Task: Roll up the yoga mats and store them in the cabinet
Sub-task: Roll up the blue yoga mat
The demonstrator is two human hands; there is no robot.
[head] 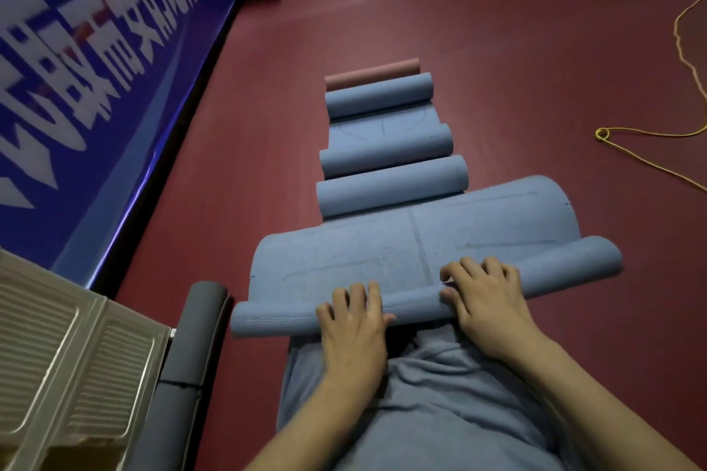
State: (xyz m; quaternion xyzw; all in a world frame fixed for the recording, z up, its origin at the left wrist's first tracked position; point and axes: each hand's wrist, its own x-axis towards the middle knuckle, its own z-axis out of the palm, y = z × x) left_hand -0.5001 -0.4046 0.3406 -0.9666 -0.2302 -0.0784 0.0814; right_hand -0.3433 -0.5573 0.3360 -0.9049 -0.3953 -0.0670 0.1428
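A blue yoga mat point(417, 241) lies on the red floor in front of me, its near end wound into a thin roll point(275, 317). My left hand point(354, 321) and my right hand point(486, 298) both press down on top of that roll, fingers spread over it. Beyond the flat part lie three rolled blue mats point(390, 187), point(384, 151), point(377, 96) and a rolled pink mat point(373, 73) at the far end. A dark grey rolled mat point(191, 336) lies to my left.
A pale ribbed metal cabinet panel point(65, 356) stands at the lower left beside the grey mat. A blue banner wall point(95, 69) runs along the left. A yellow cord point(650, 134) trails over the floor at the right. Red floor point(497, 50) stretches ahead.
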